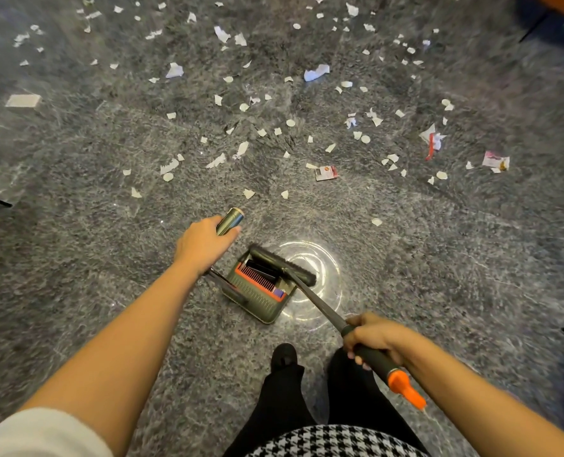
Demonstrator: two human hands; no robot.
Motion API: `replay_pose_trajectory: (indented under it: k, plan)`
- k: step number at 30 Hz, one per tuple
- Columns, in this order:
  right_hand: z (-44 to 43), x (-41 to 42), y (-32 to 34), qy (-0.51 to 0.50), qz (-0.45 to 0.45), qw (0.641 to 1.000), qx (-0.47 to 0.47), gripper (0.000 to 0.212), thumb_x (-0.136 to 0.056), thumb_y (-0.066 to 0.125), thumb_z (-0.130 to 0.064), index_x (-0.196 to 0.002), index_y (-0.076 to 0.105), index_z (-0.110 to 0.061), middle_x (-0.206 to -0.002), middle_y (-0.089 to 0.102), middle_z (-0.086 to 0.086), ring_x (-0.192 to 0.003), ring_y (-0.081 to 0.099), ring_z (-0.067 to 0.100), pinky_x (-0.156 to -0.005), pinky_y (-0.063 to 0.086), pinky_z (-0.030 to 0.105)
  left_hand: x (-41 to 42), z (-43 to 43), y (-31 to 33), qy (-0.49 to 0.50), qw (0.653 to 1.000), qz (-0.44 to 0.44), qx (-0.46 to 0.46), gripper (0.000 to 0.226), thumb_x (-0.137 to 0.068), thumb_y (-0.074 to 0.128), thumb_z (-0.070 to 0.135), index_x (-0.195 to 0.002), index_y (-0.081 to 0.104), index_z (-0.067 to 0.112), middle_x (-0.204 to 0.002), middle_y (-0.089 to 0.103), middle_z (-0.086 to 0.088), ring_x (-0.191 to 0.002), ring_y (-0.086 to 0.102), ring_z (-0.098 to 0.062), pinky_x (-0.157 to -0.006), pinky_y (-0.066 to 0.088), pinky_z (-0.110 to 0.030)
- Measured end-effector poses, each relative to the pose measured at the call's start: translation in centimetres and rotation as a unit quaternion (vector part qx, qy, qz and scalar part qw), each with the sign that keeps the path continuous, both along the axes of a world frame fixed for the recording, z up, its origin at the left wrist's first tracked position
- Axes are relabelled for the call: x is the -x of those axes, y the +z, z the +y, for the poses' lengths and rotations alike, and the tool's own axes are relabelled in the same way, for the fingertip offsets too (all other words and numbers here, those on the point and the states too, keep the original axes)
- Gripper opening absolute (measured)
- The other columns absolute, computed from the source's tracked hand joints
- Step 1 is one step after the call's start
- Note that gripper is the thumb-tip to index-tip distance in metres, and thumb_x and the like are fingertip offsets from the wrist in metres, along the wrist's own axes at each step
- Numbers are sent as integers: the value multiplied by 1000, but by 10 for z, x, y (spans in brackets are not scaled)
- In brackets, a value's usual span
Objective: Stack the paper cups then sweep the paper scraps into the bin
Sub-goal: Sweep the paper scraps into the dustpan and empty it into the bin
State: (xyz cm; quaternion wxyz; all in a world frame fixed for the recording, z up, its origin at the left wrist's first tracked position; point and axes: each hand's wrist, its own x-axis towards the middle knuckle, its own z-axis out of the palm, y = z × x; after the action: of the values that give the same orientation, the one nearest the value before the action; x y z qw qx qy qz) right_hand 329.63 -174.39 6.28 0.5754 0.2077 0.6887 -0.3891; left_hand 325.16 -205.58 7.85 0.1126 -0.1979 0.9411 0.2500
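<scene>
Your right hand [373, 338] grips the broom [284, 263], left hand [205, 242] the dustpan handle [229, 221]; hard strokes could scatter the paper scraps [317, 72] across the floor [109, 225].

Torn white paper scraps [316, 72] lie scattered well beyond the olive-green dustpan [261, 305]; the black broom [274, 258] rests its head across its open mouth.
</scene>
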Motion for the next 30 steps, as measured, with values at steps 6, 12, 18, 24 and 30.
replay_pose_trajectory:
  k: [6, 12, 18, 24, 30]
  plan:
    - [-3, 9, 4, 11, 24, 1000, -11, 22, -80, 60, 8, -93, 45, -1, -54, 48, 11, -27, 44, 10, -32, 37, 15, -1, 2, -1, 1, 1000, 12, 0, 29, -89, 54, 50, -97, 59, 22, -65, 55, 4, -61, 56, -18, -51, 35, -27]
    - [6, 31, 19, 25, 65, 997, -24, 18, -79, 56, 13, -95, 54, 7, -37, 48, 6, -25, 44, 9, -30, 37, 16, -2, 18, 4, 4, 1000, 29, 9, 27, -89, 56, 49, -90, 59, 23, -71, 61, -2, -70, 61, -26, -59, 41, -31]
    - [40, 29, 40, -13, 127, 991, -34, 53, -77, 54, 16, -124, 47, -7, -84, 55, 21, -28, 47, 11, -31, 39, 18, 27, 40, 26, -40, 997, 63, 29, 25, -89, 54, 50, -91, 55, 25, -75, 61, -3, -73, 59, -29, -59, 41, -32]
    - [83, 17, 64, -113, 166, 980, -15, 67, -75, 54, 19, -134, 47, -12, -78, 61, 16, -29, 49, 12, -30, 38, 19, 71, 86, 47, -88, 987, 131, 24, 26, -90, 55, 47, -86, 52, 21, -62, 50, 4, -62, 51, -24, -53, 32, -31]
    - [138, 26, 79, -240, 176, 955, -10, 70, -77, 53, 17, -138, 44, -15, -49, 55, 10, -28, 44, 14, -30, 37, 18, 133, 162, 68, -160, 973, 167, 2, 21, -89, 54, 46, -81, 45, 28, -61, 51, 4, -65, 55, -28, -56, 36, -34]
